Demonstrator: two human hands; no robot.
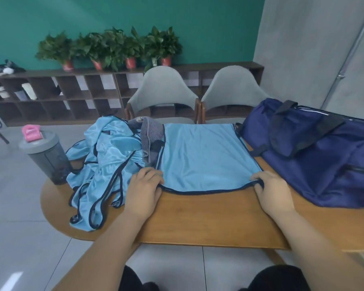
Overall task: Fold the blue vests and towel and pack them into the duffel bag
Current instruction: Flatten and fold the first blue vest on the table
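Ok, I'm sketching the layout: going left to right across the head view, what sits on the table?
From the left: grey shaker bottle → crumpled pile of blue vests → grey striped towel → spread-out blue vest → navy duffel bag.

Both bare forearms reach forward, palms down, wrists straight. The left hand (144,189) curls its fingers (153,175) over the near left corner of the flat light-blue vest with dark trim (200,156). The right hand (270,192) pinches the hem's near right corner, and the trim lies across its bent fingertips.
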